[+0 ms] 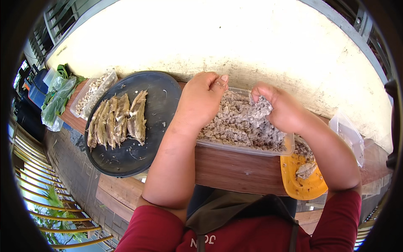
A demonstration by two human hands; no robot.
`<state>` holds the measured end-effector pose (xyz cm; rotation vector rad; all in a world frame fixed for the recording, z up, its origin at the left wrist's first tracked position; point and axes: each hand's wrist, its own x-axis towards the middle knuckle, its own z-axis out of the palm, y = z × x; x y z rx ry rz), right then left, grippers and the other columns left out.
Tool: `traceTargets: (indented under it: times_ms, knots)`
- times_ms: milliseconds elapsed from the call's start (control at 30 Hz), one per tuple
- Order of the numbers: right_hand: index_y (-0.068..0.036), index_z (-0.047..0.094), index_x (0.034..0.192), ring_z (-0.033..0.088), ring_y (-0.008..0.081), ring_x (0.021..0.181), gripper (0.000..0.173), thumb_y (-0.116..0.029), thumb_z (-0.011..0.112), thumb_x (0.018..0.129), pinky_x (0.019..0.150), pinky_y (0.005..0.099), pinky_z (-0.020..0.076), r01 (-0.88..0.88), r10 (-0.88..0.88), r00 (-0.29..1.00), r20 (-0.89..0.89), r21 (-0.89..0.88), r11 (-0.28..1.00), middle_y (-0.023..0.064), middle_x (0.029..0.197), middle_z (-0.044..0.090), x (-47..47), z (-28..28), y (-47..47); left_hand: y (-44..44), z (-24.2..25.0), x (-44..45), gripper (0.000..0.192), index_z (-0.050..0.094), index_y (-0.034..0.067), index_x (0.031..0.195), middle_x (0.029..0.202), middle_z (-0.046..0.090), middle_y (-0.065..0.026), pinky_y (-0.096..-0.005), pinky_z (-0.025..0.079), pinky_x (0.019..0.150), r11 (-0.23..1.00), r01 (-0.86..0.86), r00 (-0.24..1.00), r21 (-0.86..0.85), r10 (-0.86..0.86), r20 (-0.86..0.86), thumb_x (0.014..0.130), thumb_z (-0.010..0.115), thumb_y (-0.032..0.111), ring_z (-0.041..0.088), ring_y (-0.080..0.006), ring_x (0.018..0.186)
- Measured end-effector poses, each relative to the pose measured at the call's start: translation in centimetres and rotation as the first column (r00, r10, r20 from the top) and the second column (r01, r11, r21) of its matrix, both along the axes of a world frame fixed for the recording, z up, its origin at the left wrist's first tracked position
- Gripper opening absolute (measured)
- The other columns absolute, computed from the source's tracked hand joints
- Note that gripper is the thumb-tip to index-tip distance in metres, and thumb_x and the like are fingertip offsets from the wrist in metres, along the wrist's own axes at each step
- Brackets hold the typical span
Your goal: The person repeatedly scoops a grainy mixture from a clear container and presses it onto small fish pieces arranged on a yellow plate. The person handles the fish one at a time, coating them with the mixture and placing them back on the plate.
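Observation:
A clear plastic tub [242, 152] full of greyish crumbly minced stuffing [233, 126] stands on the brown table before me. My right hand [280, 107] is closed on a clump of this stuffing [260, 108] above the tub's right half. Over the tub's far left corner is my left hand [204, 97], its fingers curled and wet, with bits stuck near the thumb; whether it holds anything cannot be told. On a round black tray [160, 126] to the left lie several flattened, brownish fish-like pieces [116, 121] side by side.
A yellow plastic tray [302, 190] with a pale ridged piece and scraps sits at right, near an upright clear container [348, 135]. Far left are a clear tub of pale shreds [94, 94] and a plastic bag with green leaves [58, 100]. A pale wall [220, 47] rises behind the table.

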<state>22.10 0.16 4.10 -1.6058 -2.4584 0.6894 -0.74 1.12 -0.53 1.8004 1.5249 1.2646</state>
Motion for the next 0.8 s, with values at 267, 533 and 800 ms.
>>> traceTargets:
  times_ms: [267,533,800]
  knots:
    - [-0.011,0.042,0.140,0.056,0.0383,0.135,0.057,-0.033,0.072,0.097,0.113,0.0537,0.0479,-0.225,0.230,0.948,0.221,-0.048,0.973,0.0181,0.156,0.035,-1.2,-1.9,-0.4,0.0,-0.2,0.1,0.034,0.075,0.004,0.096,0.078,0.060,-0.0060,-0.0345,0.044,0.071,1.000,0.013,0.999,-0.006,-0.013,0.045,0.106,0.064,0.034,0.049,-0.0156,0.074]
    - [-0.019,0.072,0.126,0.060,0.0255,0.130,0.044,-0.006,0.081,0.085,0.109,0.0435,0.0516,-0.408,0.402,0.912,0.080,0.083,0.909,0.0071,0.136,0.064,2.9,1.5,0.0,0.0,-0.2,-0.1,0.034,0.074,0.004,0.096,0.080,0.061,-0.0062,-0.0343,0.045,0.073,1.000,0.000,1.000,-0.005,0.000,-0.014,0.106,0.064,0.035,0.050,-0.0159,0.075]
    - [-0.006,0.069,0.100,0.069,0.0270,0.101,0.025,-0.010,0.085,0.082,0.089,0.0413,0.0564,-0.322,0.319,0.947,0.043,0.081,0.943,0.0089,0.104,0.070,-1.7,-2.1,-0.3,-0.1,-0.1,-0.1,0.033,0.074,0.003,0.095,0.077,0.058,-0.0044,-0.0318,0.043,0.070,1.000,0.003,0.999,-0.008,-0.002,0.053,0.105,0.066,0.033,0.048,-0.0128,0.073]
